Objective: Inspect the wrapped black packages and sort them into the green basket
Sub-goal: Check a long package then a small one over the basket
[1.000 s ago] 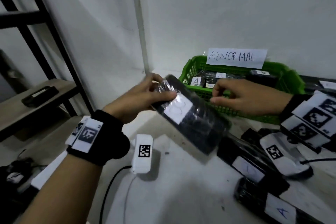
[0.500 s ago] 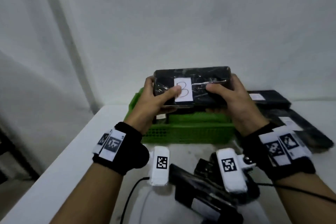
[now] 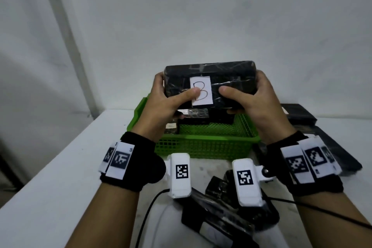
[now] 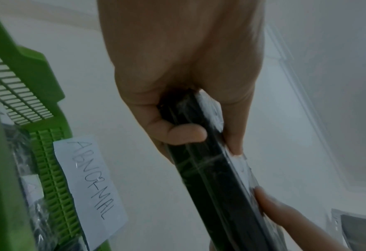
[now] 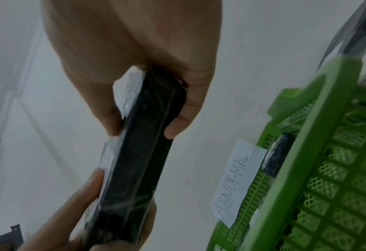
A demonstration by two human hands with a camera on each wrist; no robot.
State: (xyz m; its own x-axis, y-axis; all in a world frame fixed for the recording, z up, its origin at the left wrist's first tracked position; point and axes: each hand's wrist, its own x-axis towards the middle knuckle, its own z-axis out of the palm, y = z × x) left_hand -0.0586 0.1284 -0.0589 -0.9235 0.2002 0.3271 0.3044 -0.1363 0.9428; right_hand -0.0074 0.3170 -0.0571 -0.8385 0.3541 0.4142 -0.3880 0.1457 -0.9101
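Both hands held one wrapped black package [image 3: 231, 80] above the green basket [image 3: 203, 145], its long axis running left to right and its labelled face turned toward the person. The left hand [image 3: 161, 106] gripped the left end, the right hand [image 3: 255, 102] the right end, thumbs pressed on the front beside the white label [image 3: 201, 91] marked "B".

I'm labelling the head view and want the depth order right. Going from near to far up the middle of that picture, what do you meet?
Wrapped packages on the table → green basket → held package labelled B, gripped by left hand and right hand → white wall.
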